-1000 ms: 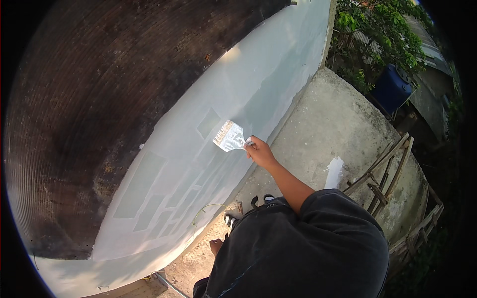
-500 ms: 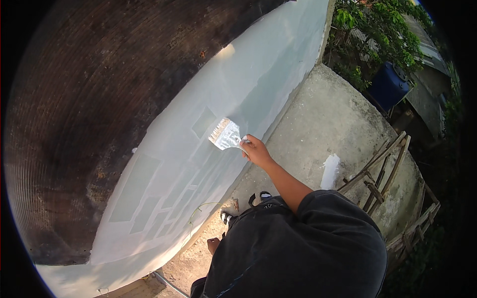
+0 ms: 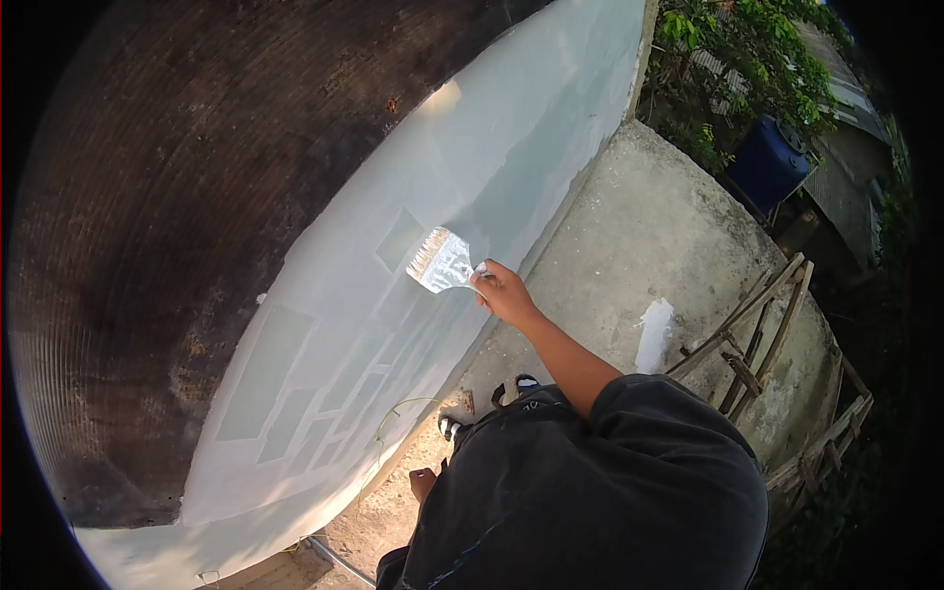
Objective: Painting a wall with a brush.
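Observation:
My right hand (image 3: 500, 293) is closed round the handle of a wide flat paintbrush (image 3: 442, 263) smeared with white. Its pale bristles point left against, or just in front of, the wall (image 3: 344, 246); whether they touch it I cannot tell. The wall is whitish, with several grey-green unpainted-looking patches (image 3: 265, 379), some rectangular. Low by my body, my left hand (image 3: 421, 483) shows partly beside my dark shirt. Its fingers are curled, and anything inside them is hidden.
Above the wall spreads a dark brown ribbed surface (image 3: 197, 197). To the right lies a concrete slab (image 3: 610, 246) with a white paint smear (image 3: 654, 336). A wooden railing (image 3: 757, 344) lines its edge. Beyond are a blue tank (image 3: 769, 162) and trees (image 3: 747, 59). A thin wire (image 3: 383, 423) hangs low along the wall.
My right hand and the paintbrush have shifted slightly left and up. The whole view has moved a little. My left hand stays low by my body.

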Action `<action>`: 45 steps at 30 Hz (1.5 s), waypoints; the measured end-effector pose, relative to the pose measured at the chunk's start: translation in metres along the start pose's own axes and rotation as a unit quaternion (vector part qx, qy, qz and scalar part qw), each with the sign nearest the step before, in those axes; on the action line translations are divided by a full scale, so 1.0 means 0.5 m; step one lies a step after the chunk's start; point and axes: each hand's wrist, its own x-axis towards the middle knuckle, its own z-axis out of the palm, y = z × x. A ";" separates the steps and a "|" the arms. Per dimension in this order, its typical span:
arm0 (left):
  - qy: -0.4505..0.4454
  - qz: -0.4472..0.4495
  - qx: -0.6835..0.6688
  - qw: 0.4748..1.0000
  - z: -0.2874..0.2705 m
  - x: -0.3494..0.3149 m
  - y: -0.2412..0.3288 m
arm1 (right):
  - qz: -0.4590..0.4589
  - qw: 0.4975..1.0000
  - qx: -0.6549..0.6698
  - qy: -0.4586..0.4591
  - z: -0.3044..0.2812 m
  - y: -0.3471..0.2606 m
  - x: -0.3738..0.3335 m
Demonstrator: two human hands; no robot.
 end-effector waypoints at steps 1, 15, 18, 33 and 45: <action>-0.001 0.001 0.000 1.000 -0.003 -0.009 0.010 | -0.001 1.000 0.000 0.001 -0.005 0.013 -0.004; 0.027 0.013 -0.020 0.999 -0.003 -0.022 0.010 | -0.005 0.999 -0.035 -0.013 0.054 0.022 -0.030; 0.029 0.011 -0.021 0.999 -0.005 -0.023 0.017 | 0.014 0.998 -0.060 0.007 0.048 0.044 -0.049; 0.022 0.020 -0.045 0.999 0.014 -0.016 -0.015 | 0.030 0.999 0.021 -0.031 0.075 0.052 -0.070; -0.002 0.017 -0.054 0.998 0.054 0.030 -0.056 | 0.016 0.999 -0.032 -0.034 0.075 0.020 -0.072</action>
